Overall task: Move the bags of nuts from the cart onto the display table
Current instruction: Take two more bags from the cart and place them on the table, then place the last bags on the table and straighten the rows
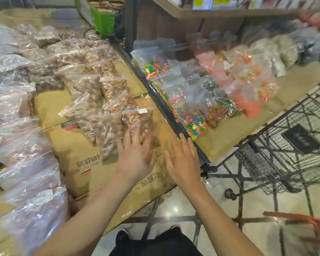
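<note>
Both hands empty, fingers spread: left hand flat on the nearest nut bags, right hand just beside them on the cardboard-covered tabletop. Advise squaring the bags into their row — the cart stands to their right.

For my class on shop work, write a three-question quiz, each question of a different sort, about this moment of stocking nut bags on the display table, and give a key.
1. True or false: the left hand lies flat on a bag of nuts, fingers spread.
2. Multiple choice: the display table is covered with A) cloth B) flattened cardboard C) glass.
3. Short answer: what fills the clear bags just right of the black divider bar?

Key: 1 true. 2 B. 3 Multicoloured candies. The right hand holds nothing, and the wire cart stands to the right.
</note>
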`<action>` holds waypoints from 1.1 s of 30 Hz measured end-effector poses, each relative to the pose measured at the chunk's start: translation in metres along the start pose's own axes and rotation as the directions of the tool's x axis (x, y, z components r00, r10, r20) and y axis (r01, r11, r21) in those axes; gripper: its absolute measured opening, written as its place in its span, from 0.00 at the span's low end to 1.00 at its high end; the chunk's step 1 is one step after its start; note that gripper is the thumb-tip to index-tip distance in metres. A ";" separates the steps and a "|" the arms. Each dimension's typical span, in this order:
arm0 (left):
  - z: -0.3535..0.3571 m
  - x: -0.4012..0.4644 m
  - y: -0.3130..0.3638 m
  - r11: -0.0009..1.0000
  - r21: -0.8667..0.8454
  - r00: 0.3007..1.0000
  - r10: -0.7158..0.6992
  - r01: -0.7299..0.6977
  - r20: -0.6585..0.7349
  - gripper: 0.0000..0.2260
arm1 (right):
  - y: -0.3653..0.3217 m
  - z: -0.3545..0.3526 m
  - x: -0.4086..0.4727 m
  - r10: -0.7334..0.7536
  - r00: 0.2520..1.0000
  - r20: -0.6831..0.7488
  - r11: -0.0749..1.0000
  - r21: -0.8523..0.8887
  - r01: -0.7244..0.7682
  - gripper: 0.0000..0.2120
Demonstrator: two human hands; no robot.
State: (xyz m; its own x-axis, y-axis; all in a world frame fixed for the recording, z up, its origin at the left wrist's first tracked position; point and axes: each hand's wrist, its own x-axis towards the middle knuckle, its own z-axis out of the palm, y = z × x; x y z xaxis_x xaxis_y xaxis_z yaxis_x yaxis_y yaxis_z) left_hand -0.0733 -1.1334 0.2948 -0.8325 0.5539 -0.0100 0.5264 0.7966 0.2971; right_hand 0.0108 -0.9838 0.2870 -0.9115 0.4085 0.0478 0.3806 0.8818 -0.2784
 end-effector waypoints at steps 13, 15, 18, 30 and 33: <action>0.072 0.031 0.201 0.945 0.034 0.943 0.322 -0.326 0.086 0.27 | 0.192 -0.052 -0.064 0.351 0.935 -0.060 0.936 0.007 -0.351 0.30; 0.083 0.036 0.233 0.938 0.058 0.934 0.332 -0.342 0.134 0.30 | 0.226 -0.058 -0.072 0.376 0.925 -0.056 0.926 0.024 -0.376 0.30; 0.103 0.044 0.284 0.924 0.081 0.915 0.354 -0.374 0.193 0.32 | 0.274 -0.067 -0.084 0.423 0.906 -0.024 0.905 0.071 -0.420 0.31; 0.162 0.092 0.440 0.841 0.066 0.822 0.504 -0.537 0.267 0.28 | 0.417 -0.096 -0.095 0.602 0.798 -0.031 0.797 0.079 -0.598 0.30; 0.178 0.119 0.465 0.826 0.044 0.799 0.529 -0.562 0.285 0.27 | 0.448 -0.097 -0.077 0.635 0.772 -0.011 0.769 0.096 -0.632 0.32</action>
State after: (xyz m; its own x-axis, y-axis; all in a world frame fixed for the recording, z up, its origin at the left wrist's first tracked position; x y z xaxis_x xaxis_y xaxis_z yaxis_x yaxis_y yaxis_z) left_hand 0.1028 -0.6538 0.2620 -0.3378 0.9332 -0.1226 0.9105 0.3569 0.2088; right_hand 0.2669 -0.5977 0.2513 -0.4601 0.8784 -0.1291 0.8535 0.3976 -0.3367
